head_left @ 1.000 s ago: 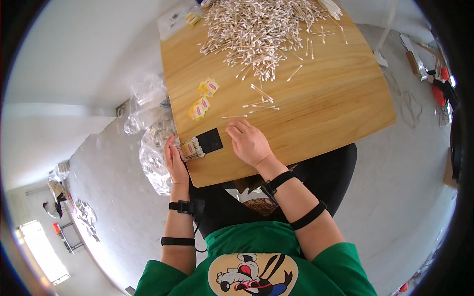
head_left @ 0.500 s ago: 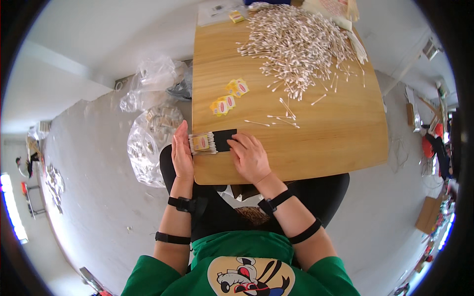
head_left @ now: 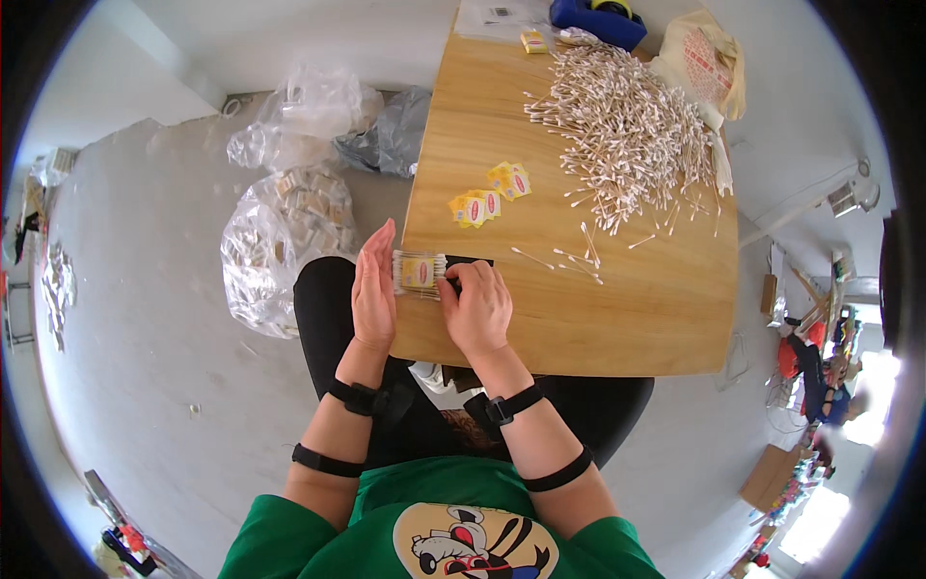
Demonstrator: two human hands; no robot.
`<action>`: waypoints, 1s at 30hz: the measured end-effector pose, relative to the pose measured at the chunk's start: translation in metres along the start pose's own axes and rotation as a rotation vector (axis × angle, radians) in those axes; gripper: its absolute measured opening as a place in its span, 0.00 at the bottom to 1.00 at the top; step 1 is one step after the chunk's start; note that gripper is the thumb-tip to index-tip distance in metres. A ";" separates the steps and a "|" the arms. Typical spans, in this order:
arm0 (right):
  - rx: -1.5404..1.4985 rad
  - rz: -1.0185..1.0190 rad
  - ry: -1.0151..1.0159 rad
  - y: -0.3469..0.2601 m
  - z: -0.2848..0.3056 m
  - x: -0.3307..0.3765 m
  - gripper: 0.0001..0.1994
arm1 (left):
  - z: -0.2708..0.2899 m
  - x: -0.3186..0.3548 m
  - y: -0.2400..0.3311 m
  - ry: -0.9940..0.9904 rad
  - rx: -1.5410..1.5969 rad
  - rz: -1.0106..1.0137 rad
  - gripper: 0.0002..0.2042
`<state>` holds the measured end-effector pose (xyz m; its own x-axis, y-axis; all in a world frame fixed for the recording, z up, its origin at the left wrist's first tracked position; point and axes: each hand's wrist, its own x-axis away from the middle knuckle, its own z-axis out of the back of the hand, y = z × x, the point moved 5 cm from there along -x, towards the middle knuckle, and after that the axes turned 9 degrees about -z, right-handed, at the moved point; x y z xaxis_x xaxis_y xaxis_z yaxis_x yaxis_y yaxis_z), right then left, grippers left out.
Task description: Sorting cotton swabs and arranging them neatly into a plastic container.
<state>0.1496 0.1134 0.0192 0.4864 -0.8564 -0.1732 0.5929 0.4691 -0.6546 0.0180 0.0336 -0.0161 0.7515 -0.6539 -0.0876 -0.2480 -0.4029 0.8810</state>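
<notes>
A small packet of cotton swabs [head_left: 419, 272] with a yellow label lies on a black holder [head_left: 471, 262] at the near left edge of the wooden table [head_left: 637, 318]. My left hand [head_left: 374, 289] is flat, fingers together, pressed against the packet's left end. My right hand [head_left: 477, 307] rests on the holder and grips the packet's right end with its fingertips. A big heap of loose cotton swabs [head_left: 622, 125] covers the far part of the table, with a few stray ones [head_left: 579, 256] nearer to my right hand.
Yellow and red labels [head_left: 492, 196] lie on the table beyond my hands. Clear plastic bags [head_left: 280, 241] with filled packets sit on the floor to the left, a grey bag [head_left: 391, 140] behind them. A blue tape dispenser [head_left: 598, 17] and a cloth bag [head_left: 709, 63] stand at the far edge.
The view has swung so the table sits squarer. My left hand has gone flat against the packet's end, and my right hand has closed on the packet and holder.
</notes>
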 end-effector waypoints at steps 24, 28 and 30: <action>0.072 -0.101 -0.107 0.000 -0.003 -0.004 0.15 | 0.004 -0.001 0.005 -0.020 0.084 0.032 0.27; 0.311 0.174 -0.210 -0.003 -0.007 0.012 0.35 | 0.001 -0.009 0.006 -0.091 0.033 0.030 0.29; 0.360 0.183 -0.270 -0.003 -0.012 0.015 0.36 | 0.002 -0.011 0.000 -0.107 0.052 0.021 0.29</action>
<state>0.1473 0.0967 0.0099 0.7244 -0.6885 -0.0336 0.6432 0.6927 -0.3264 0.0082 0.0397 -0.0165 0.6771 -0.7260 -0.1202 -0.2966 -0.4187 0.8583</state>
